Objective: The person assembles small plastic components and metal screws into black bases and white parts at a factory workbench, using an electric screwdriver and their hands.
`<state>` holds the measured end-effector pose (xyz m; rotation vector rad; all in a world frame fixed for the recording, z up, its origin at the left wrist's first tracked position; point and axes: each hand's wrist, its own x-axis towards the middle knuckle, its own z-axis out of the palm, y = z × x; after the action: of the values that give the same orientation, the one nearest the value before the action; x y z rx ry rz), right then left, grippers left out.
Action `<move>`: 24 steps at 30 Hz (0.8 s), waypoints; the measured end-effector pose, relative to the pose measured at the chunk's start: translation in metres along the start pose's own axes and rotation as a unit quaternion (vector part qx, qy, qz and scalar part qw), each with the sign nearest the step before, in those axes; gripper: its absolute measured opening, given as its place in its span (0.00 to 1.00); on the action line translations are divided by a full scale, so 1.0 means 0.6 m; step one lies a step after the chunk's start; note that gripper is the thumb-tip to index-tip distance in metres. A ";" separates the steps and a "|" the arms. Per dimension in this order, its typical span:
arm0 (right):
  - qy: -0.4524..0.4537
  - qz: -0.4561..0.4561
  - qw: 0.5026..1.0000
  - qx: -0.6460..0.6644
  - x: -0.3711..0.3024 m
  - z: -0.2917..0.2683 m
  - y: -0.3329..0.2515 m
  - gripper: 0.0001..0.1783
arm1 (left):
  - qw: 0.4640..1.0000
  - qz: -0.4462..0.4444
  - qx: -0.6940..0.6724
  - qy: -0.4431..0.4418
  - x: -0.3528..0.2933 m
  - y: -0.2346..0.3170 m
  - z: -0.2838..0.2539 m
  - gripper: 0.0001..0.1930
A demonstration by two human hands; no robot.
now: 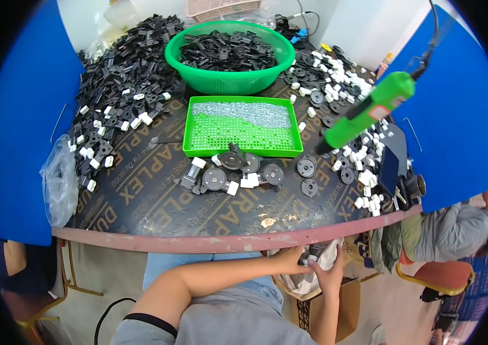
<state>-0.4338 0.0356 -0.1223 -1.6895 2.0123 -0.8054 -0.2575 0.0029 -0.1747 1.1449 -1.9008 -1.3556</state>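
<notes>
Below the table's front edge, both my hands are close together over a white-lined container. My left hand reaches across from the left, its fingers closed on a small black plastic part. My right hand grips the same part from the other side, thumb against it. The fingers partly hide the part. On the table, several black assemblies with round discs and white knobs stand in a group. Two loose black discs lie to their right.
A shallow green tray holds many small silvery pieces. Behind it stands a green basin full of black parts. Heaps of black parts and white pieces flank it. A green electric screwdriver hangs at right; a person sits beyond.
</notes>
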 end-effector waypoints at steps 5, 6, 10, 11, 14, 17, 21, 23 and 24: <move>0.091 -0.129 0.969 0.191 0.034 -0.042 -0.124 0.09 | 0.969 0.067 -0.152 -0.181 -0.109 0.161 -0.177 0.33; 0.090 -0.205 0.954 0.199 0.044 -0.049 -0.170 0.10 | 0.961 0.047 -0.191 -0.193 -0.137 0.200 -0.223 0.29; 0.003 -0.365 0.925 0.106 0.103 -0.025 -0.328 0.29 | 0.902 0.117 0.276 0.310 -0.186 0.220 -0.356 0.38; -0.030 -0.367 0.926 0.080 0.115 -0.011 -0.365 0.35 | 0.882 0.056 0.322 0.340 -0.186 0.221 -0.388 0.48; -0.072 -0.362 0.929 0.029 0.145 0.049 -0.411 0.43 | 0.879 -0.060 0.349 0.318 -0.176 0.180 -0.438 0.57; -0.122 -0.326 0.937 -0.031 0.148 0.085 -0.435 0.38 | 0.896 -0.071 0.313 0.306 -0.160 0.159 -0.445 0.54; -0.131 -0.329 0.935 0.016 0.142 0.118 -0.449 0.34 | 0.897 -0.009 0.285 0.338 -0.149 0.144 -0.426 0.46; -0.132 -0.314 0.938 0.062 0.141 0.126 -0.446 0.33 | 0.903 0.015 0.264 0.339 -0.146 0.146 -0.428 0.41; -0.136 -0.301 0.937 0.111 0.140 0.130 -0.443 0.31 | 0.907 0.025 0.244 0.342 -0.147 0.146 -0.426 0.39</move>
<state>-0.2011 -0.0887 -0.0034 -2.1611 1.1725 -0.8832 -0.0377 -0.0318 0.0017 1.5336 -1.7290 -0.3358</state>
